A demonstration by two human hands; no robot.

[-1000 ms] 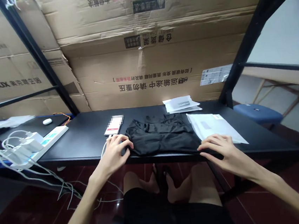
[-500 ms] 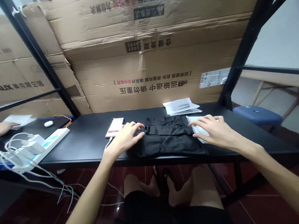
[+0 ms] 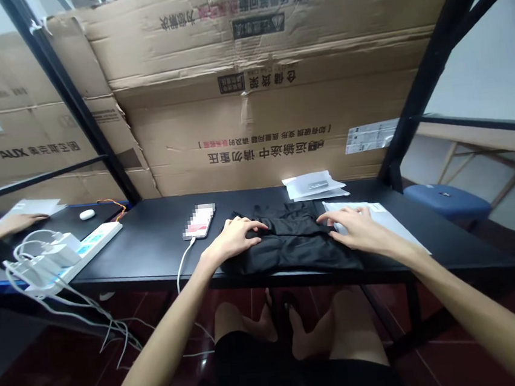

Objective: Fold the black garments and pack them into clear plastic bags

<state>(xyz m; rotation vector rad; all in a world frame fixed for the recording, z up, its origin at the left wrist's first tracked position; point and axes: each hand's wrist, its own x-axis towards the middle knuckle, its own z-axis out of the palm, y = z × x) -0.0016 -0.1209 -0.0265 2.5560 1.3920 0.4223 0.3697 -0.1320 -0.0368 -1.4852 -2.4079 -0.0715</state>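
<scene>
A folded black garment lies on the black table in front of me. My left hand rests on its left side, fingers spread and pointing toward the middle. My right hand lies flat on its right edge, fingers stretched out and partly over a clear plastic bag. Neither hand grips anything.
A phone with a white cable lies left of the garment. More plastic bags sit at the back. A power strip with chargers is at the left. Another person's hand rests on the neighbouring table. Cardboard boxes wall the back.
Both hands moved from the garment's near edge up and inward onto its top. The garment now looks narrower and folded over from the sides.
</scene>
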